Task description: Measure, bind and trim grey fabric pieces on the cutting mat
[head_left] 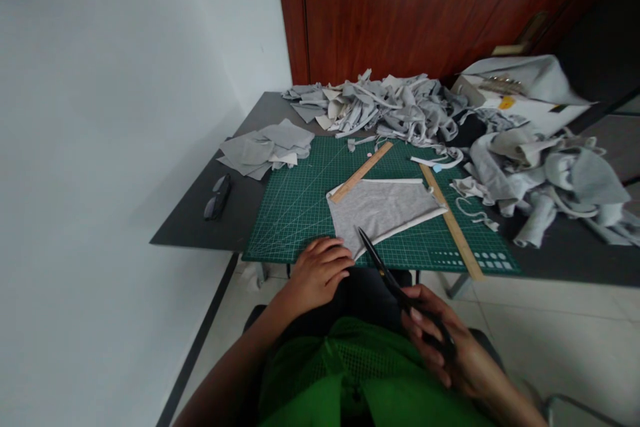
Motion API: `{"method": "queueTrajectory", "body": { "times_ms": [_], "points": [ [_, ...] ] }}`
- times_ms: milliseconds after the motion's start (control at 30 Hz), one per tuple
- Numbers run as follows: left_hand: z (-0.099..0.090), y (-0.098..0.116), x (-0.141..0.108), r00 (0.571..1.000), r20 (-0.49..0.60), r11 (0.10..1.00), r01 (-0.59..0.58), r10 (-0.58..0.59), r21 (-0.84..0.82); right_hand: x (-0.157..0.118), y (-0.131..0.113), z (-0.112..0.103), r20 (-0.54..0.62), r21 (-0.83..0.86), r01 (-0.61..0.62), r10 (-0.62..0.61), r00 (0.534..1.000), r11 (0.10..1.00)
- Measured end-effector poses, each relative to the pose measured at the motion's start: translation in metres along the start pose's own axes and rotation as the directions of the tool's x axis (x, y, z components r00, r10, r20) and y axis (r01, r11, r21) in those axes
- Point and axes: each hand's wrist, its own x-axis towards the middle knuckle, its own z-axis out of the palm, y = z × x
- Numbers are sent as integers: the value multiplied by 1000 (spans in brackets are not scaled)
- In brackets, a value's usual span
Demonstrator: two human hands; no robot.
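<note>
A light grey piece of fabric point(383, 205) with curled edges lies on the green cutting mat point(295, 213). At its near left corner my left hand point(323, 267) rests, fingers stretched out over the mat's front edge and the cloth's corner. My right hand point(435, 327) grips black-handled scissors point(383, 270), whose blades look closed and point up and left over the fabric's lower edge. One wooden ruler point(361, 173) lies slantwise across the fabric's upper left. A second, longer wooden ruler point(453, 223) runs along its right side to the mat's front edge.
A stack of grey cloth pieces point(270, 147) and eyeglasses point(217, 197) sit on the left of the dark table point(200, 213). Heaped scraps point(390, 103) line the back. More rolled cloth point(545, 173) and a white box point(530, 110) stand at the right. A wall borders the left.
</note>
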Motion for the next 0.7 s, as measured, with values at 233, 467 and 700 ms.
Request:
{"method": "queueTrajectory", "body": {
  "times_ms": [233,467,700],
  "points": [
    [5,-3,-2,991,-124,999,-46,43,-23,-17,31,-5,-2,-4,3,-3,1000,1000],
    [10,-5,-3,974,-203,994,-105,104,5,-39,46,-3,-8,-134,-35,34,999,990],
    [13,-7,-4,973,-204,995,-102,103,19,-48,50,0,-9,-161,-62,61,998,985]
  ]
}}
